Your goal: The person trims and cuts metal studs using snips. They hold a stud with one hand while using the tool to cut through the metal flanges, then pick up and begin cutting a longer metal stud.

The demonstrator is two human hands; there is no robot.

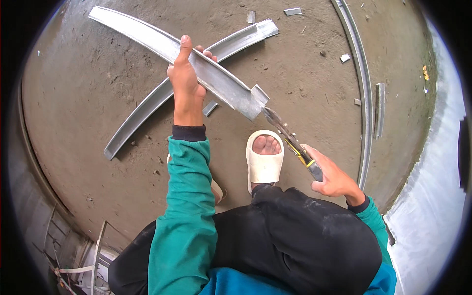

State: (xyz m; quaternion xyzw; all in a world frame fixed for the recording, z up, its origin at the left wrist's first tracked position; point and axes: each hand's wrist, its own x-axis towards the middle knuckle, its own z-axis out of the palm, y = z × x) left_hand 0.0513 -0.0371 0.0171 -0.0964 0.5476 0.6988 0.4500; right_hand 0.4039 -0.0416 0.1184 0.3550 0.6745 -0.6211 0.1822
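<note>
My left hand (186, 76) is wrapped round a silvery metal channel (223, 81), thumb up along its near side. The channel slants from the far left down toward the middle, and a small flap (259, 93) stands bent up at its near end. In my right hand (332, 172) is a pair of tin snips (290, 140) with dark, yellow-striped handles. Their jaws meet the channel's near end, beside the flap; whether they bite into the metal is too small to tell. A second metal channel (142, 118) lies crosswise beneath the first.
On the brown, rough floor (309, 78) lie a long metal channel (361, 73) at the right and a short strip (379, 110) beside it. Metal offcuts (292, 11) are scattered about. My sandalled foot (265, 157) is close below the snips. A metal frame (96, 255) stands at lower left.
</note>
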